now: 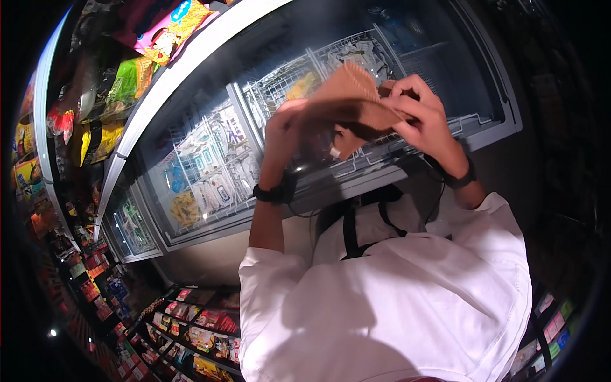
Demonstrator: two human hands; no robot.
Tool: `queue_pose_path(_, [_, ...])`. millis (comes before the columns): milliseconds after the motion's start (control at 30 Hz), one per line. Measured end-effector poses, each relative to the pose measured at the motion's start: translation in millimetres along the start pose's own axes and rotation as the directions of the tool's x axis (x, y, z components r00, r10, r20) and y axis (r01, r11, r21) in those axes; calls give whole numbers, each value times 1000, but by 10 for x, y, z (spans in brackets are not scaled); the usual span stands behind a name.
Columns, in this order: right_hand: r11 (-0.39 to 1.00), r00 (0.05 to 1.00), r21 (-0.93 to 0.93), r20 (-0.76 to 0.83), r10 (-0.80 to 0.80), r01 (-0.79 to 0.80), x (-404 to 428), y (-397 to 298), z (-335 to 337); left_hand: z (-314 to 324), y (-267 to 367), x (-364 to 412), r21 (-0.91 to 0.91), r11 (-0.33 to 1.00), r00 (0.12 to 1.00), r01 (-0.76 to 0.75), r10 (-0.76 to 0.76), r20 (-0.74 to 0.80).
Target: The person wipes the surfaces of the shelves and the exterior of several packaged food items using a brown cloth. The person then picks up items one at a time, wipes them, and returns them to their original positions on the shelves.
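Note:
A brown cloth (347, 90), ribbed in texture, is held up and partly folded between my two hands. My left hand (285, 131) grips its left end, the fingertips partly hidden by the cloth. At the right end, my right hand (424, 114) pinches an edge between bent fingers. A lower flap of the cloth hangs down, with a small whitish spot near its tip that I cannot identify. Directly beneath both hands lies a chest freezer (367, 173) with a glass top.
Inside the freezer, a wire basket (277, 76) holds packaged food. A frame bar (246, 117) divides the glass. Snack bags (174, 28) sit on a shelf along the far side. Behind me on the left, shelves (191, 329) carry several packets. Dark straps cross my white shirt.

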State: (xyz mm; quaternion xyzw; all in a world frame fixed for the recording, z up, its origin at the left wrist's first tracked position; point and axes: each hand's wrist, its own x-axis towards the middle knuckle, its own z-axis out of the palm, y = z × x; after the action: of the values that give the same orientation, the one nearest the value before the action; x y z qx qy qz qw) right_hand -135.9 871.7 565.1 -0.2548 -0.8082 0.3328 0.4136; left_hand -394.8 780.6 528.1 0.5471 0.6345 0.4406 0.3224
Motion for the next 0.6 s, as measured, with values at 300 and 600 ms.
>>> queue_pose_path(300, [979, 941, 136, 280, -188, 155, 128, -614, -779, -331, 709, -435, -172, 970, 908, -172, 224, 353])
queue_pose_path(600, [934, 913, -288, 399, -83, 211, 113, 193, 311, 48, -868, -5, -109, 986, 985, 123, -109, 131])
